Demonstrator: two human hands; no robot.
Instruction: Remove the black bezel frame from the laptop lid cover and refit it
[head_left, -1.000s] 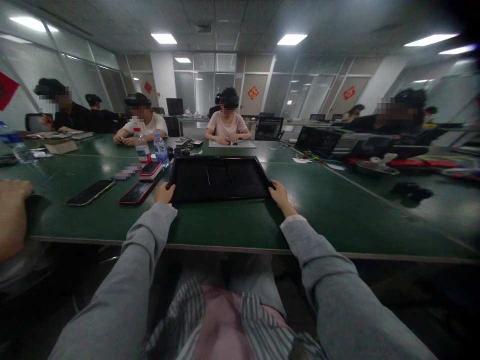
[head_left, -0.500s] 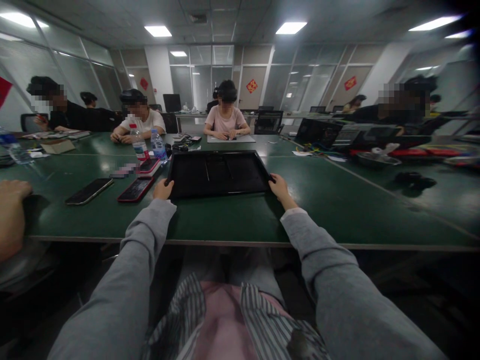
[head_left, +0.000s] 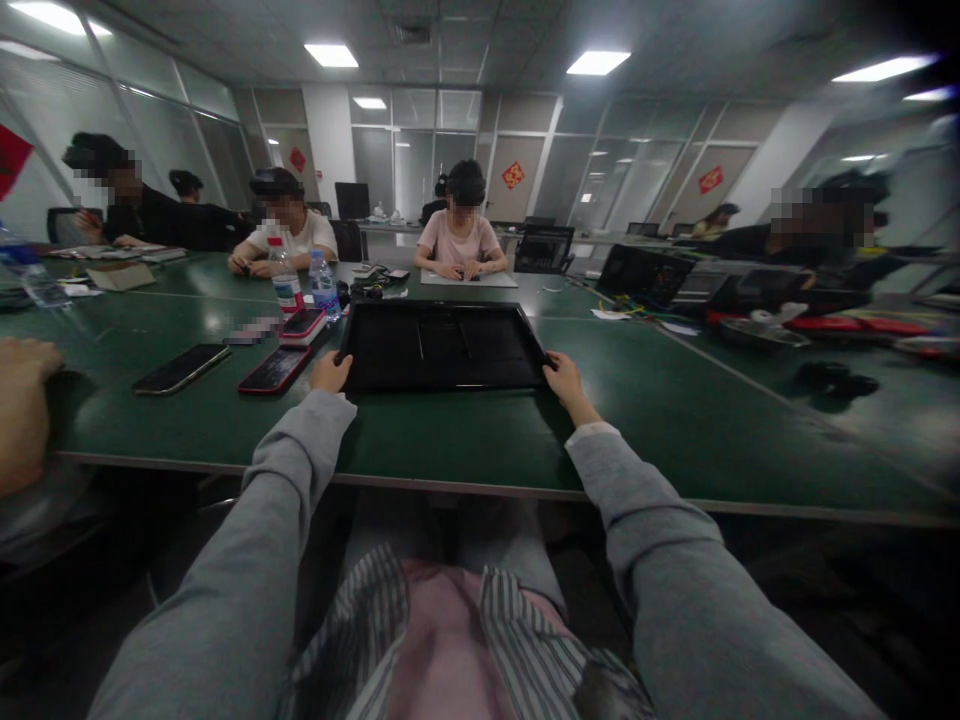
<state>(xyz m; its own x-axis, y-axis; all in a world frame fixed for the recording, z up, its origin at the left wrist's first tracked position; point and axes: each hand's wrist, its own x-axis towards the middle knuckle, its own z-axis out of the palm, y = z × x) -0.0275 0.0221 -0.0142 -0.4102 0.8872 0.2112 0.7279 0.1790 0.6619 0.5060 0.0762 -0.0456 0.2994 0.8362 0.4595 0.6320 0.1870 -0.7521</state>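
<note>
Both hands grip a shallow, black, rectangular tray [head_left: 442, 372] with a raised rim, at the near middle of the green table. On its left edge, my left hand [head_left: 331, 372] is closed, thumb on top of the rim. My right hand [head_left: 564, 377] is closed the same way around the right edge. Two thin light lines show on the tray's dark inner surface. Whether its underside touches the tabletop I cannot tell. Just left of my left hand lies a red-edged phone [head_left: 274, 370].
Another phone [head_left: 182, 369] lies farther left, near a co-worker's hand [head_left: 28, 365]. Two bottles, one red-capped [head_left: 285, 275] and one blue-labelled [head_left: 324, 287], stand behind the phones. An opened computer case [head_left: 645, 275] and a dark object [head_left: 834, 380] are to the right. Other people sit around the table [head_left: 712, 430].
The view has turned slightly, so the scene sits a little farther right. My hands keep their hold on the tray's two sides.
</note>
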